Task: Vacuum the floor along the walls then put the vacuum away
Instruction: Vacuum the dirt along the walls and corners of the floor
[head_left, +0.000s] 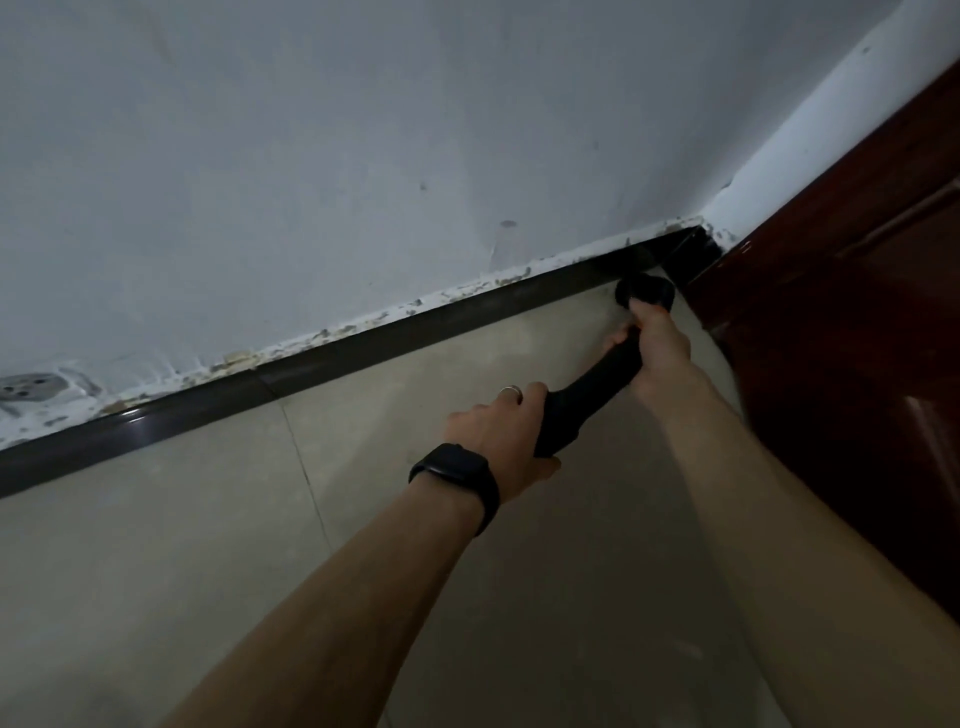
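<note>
A black vacuum wand (587, 395) slants across the beige tiled floor (218, 519) toward the corner. Its round black nozzle head (644, 292) sits on the floor right where the dark skirting board (363, 338) meets the corner. My left hand (498, 441), with a black watch on the wrist and a ring on one finger, grips the wand's lower end. My right hand (657, 348) grips the wand further up, just behind the nozzle head. The rest of the vacuum is out of view.
A white wall (311, 156) with flaking paint along its base runs from left to the corner. A dark red wooden door or cabinet (857, 338) closes off the right side. A wall socket (31, 389) sits low at the far left.
</note>
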